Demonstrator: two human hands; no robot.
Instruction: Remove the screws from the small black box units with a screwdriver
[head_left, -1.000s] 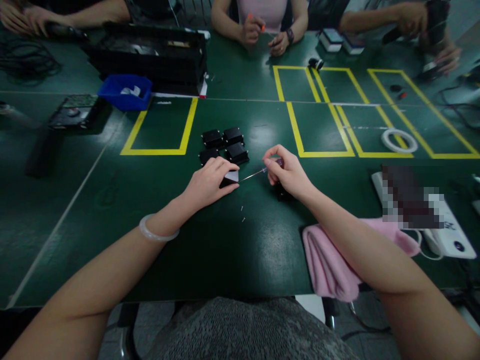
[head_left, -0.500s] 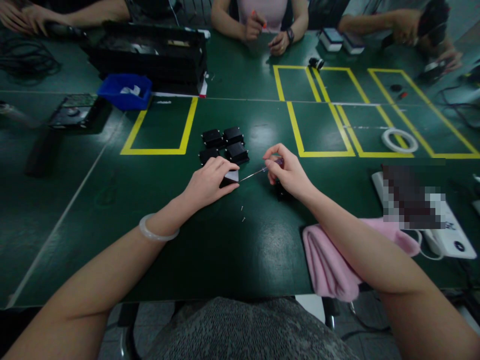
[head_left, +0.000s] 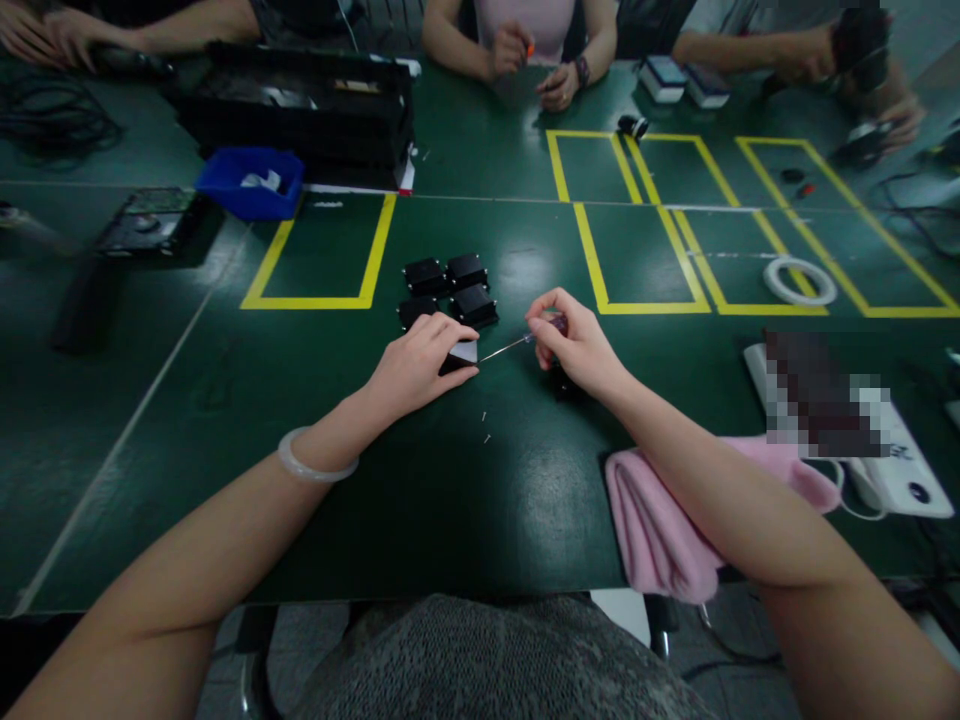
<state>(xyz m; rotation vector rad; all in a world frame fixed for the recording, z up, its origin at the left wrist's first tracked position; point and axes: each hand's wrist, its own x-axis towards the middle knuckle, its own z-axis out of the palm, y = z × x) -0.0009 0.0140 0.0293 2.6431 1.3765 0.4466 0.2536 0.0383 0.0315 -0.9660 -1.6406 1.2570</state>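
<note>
My left hand (head_left: 416,362) is closed around a small black box with a pale top (head_left: 465,351), pressing it to the table. A screwdriver (head_left: 510,347) is pinched in my right hand (head_left: 571,345), its shaft pointing left so that the tip meets the box's right side. Fingers hide much of the screwdriver's handle and of the box. Several similar black boxes (head_left: 471,303) with small screws at their ends sit just beyond my left hand. Two loose screws (head_left: 486,438) lie on the table nearer me. Under my right hand a dark piece (head_left: 564,385) is partly covered.
The green table (head_left: 450,530) carries yellow tape outlines. A pink cloth (head_left: 667,520) lies under my right forearm, beside a white device (head_left: 900,450). A tape roll (head_left: 799,281) is farther right. A blue bin (head_left: 251,183) and long black case (head_left: 300,120) stand far left. People sit opposite.
Both of my hands, the box and the screwdriver look almost unmoved. Across the table, a person at the far right has shifted slightly.
</note>
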